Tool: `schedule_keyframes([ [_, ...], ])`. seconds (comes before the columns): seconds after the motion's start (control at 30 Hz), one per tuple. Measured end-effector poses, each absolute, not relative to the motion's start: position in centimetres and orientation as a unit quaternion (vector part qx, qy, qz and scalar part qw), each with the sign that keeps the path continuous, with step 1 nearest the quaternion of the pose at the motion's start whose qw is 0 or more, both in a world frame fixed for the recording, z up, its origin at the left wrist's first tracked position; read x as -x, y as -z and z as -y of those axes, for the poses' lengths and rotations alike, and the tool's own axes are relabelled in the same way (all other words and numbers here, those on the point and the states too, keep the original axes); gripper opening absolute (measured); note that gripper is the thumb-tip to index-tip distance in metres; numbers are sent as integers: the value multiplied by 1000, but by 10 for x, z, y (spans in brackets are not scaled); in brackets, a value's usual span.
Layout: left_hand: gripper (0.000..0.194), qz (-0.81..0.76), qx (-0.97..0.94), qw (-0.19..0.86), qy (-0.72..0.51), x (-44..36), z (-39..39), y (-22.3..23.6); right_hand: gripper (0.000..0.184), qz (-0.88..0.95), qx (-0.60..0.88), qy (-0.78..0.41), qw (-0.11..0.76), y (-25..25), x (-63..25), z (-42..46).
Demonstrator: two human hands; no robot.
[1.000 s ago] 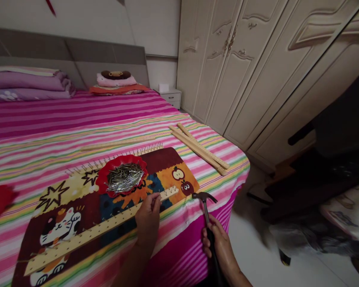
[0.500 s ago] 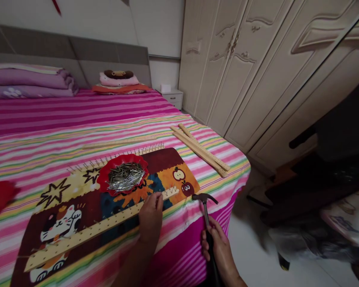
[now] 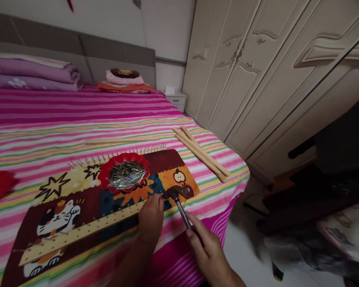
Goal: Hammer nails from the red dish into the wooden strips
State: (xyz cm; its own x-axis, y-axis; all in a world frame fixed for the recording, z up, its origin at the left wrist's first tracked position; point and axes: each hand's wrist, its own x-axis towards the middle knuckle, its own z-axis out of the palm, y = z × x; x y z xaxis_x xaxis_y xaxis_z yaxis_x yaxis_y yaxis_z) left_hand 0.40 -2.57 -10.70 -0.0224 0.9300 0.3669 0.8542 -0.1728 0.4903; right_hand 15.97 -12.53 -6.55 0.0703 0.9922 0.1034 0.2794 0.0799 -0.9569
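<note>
My right hand [image 3: 208, 247] is wrapped round the handle of a claw hammer [image 3: 183, 213]. The hammer's dark head is over the right end of a pale wooden strip [image 3: 92, 229] with rows of holes and several nails standing in it. Thumb and forefinger of my left hand [image 3: 151, 218] are pinched at the strip beside the hammer head, apparently on a nail that is mostly hidden. The strip lies across a patterned mat [image 3: 89, 207]. Behind it on the mat, a red scalloped bowl [image 3: 104, 177] holds a heap of loose nails [image 3: 128, 174].
Another strip with upright nails [image 3: 151, 150] lies along the mat's far edge. Several bare wooden strips [image 3: 202, 153] lie on the striped bedspread [image 3: 155, 129] to the right. A red object [image 3: 0, 187] is at the left. Wardrobes [image 3: 227, 71] stand beyond the bed's right edge.
My right hand has brought the hammer up and left, from beside the mat to over the strip's right end. My left hand stays in place at the strip.
</note>
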Motion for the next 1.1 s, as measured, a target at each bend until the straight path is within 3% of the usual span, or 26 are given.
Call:
schedule_keyframes([
  [0.2, 26, -647, -694, 54, -310, -6, 26, 107, 45, 638, 545, -318, 441, 57, -150, 114],
  [0.37, 27, -644, -700, 38, -307, -6, 27, 108, 43, 636, 549, -349, 415, 51, -155, 114],
  [0.57, 28, -637, -694, 51, -333, -4, 25, 112, 39, 433, 627, -379, 526, 62, -161, 124],
  [0.73, 21, -610, -679, 94, -397, -3, 28, 118, 60, 174, 598, -486, 613, 101, -169, 128],
  [0.9, 20, -611, -677, 119, -392, 17, 31, 90, 61, 119, 559, -522, 634, 135, -175, 130],
  [1.1, 22, -709, -653, 35, -265, 76, -12, 40, 52, 98, 556, -530, 633, 141, -175, 130],
])
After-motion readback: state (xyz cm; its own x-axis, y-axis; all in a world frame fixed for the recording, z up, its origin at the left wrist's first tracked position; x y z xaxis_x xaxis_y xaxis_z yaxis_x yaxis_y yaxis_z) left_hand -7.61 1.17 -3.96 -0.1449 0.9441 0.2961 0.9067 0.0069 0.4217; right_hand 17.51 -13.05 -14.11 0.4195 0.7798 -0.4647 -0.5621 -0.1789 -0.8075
